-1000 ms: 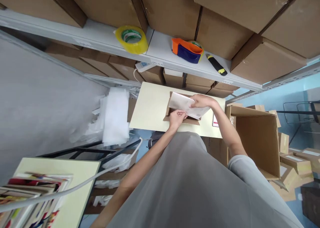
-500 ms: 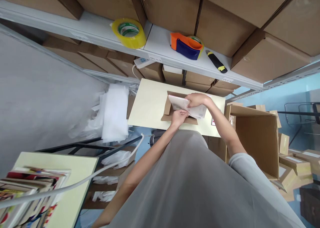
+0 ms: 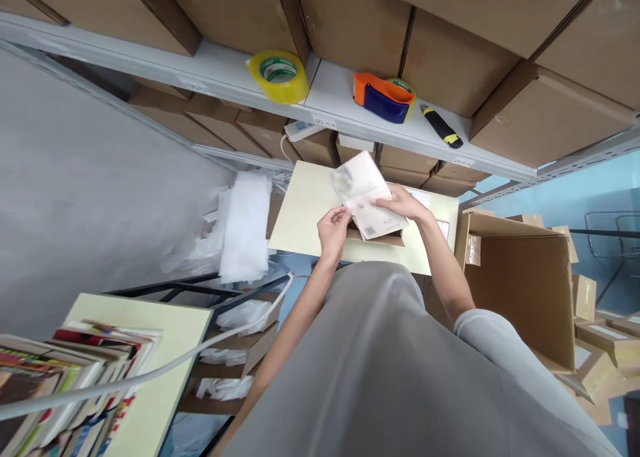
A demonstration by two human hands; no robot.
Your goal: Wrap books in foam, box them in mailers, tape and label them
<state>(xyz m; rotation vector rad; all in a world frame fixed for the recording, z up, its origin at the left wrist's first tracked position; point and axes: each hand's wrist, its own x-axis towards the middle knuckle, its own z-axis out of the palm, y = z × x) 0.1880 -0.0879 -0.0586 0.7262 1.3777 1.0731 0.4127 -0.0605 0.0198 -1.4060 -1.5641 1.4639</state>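
A pale book point(image 3: 367, 193), with a barcode at its lower corner, is tilted above the small table point(image 3: 300, 210). My right hand point(image 3: 403, 202) grips its right edge, thumb on the cover and fingers behind. At the lower left edge my left hand point(image 3: 334, 229) is closed, its thumb and fingertips pinching the edge of the book. Beneath the book lies an open cardboard carton point(image 3: 380, 239), mostly hidden; only its front flap shows plainly.
Yellow tape point(image 3: 280, 77), a tape dispenser point(image 3: 384, 98) and a utility knife point(image 3: 441, 126) sit on the shelf ahead. White foam sheets point(image 3: 245, 227) hang at left. A big open box point(image 3: 520, 283) stands at right; books point(image 3: 95, 370) fill the lower-left table.
The book has been raised and turned out of the carton, its printed face now towards me. My left hand has moved left and up along its edge. The view has shifted slightly.
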